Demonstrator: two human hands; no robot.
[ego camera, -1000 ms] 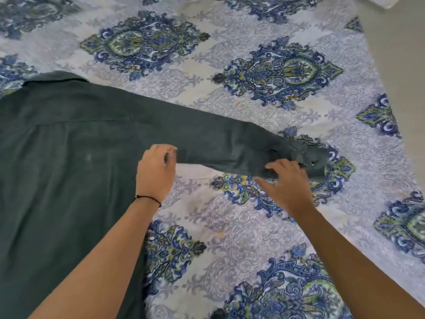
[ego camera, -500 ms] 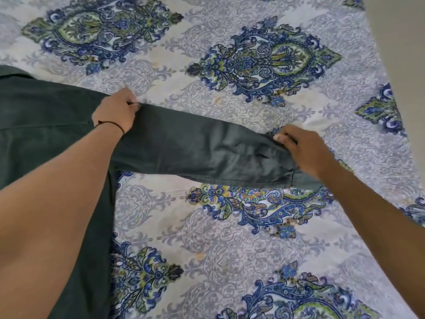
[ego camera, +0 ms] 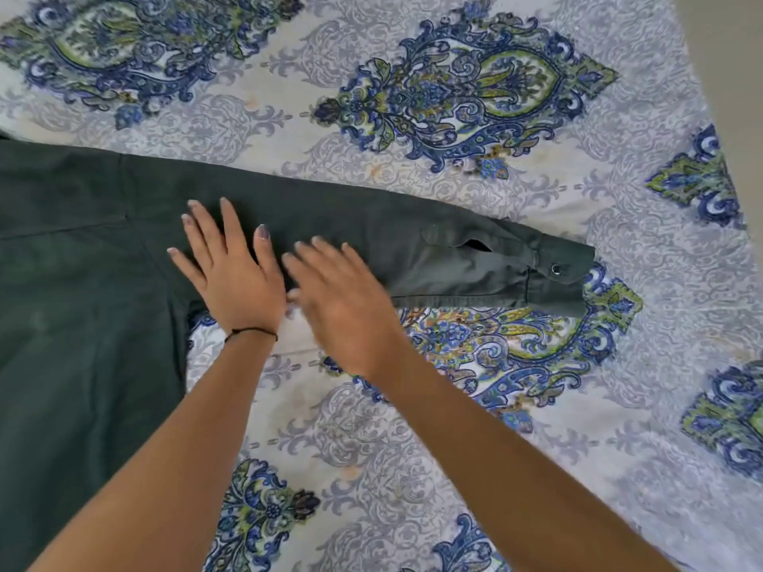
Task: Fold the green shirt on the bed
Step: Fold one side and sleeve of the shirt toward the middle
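Green shirt (ego camera: 82,324): spread flat on patterned bedsheet (ego camera: 454,427), sleeve (ego camera: 413,249) stretched rightward to buttoned cuff (ego camera: 557,278). Left hand (ego camera: 231,270) and right hand (ego camera: 342,299) flat, fingers spread, pressing sleeve, gripping nothing. Judged soft, light, limp, crease-prone. Best pinched at cuff and shoulder seam.

Both forearms are reaching forward side by side. The left hand (ego camera: 231,274) is lying flat, fingers spread; the right hand (ego camera: 347,307), blurred, is seemingly lying flat too, just beside it.
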